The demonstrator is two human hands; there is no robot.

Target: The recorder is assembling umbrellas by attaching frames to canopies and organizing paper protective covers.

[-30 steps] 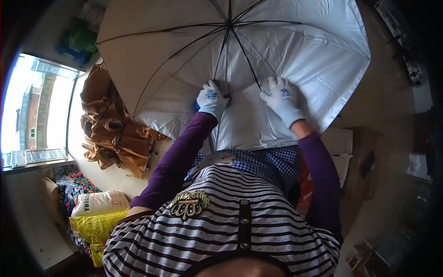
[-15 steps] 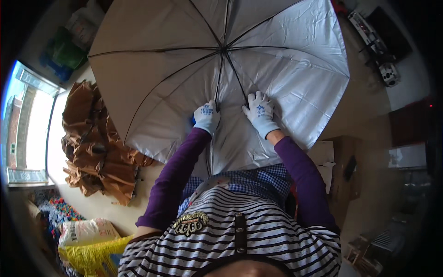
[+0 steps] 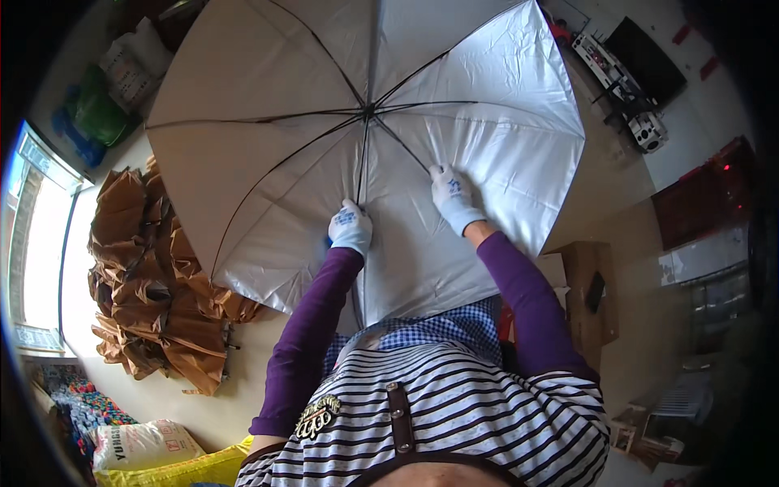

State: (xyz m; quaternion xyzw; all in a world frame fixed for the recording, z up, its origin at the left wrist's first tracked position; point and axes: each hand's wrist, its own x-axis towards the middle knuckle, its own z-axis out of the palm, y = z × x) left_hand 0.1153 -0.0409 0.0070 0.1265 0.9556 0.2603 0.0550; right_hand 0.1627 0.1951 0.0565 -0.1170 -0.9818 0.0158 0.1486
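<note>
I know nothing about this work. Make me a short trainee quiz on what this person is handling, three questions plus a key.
1. Multiple choice: on which side of the silver-lined umbrella does the crumpled brown pile lie, as the person sees it? A) left B) right C) on top of it
2. True or false: the left hand is bare.
3. Fill in: the right hand is at one of the umbrella's thin dark ____.

Key: 1. A. 2. False; it wears a white glove. 3. ribs.
</note>
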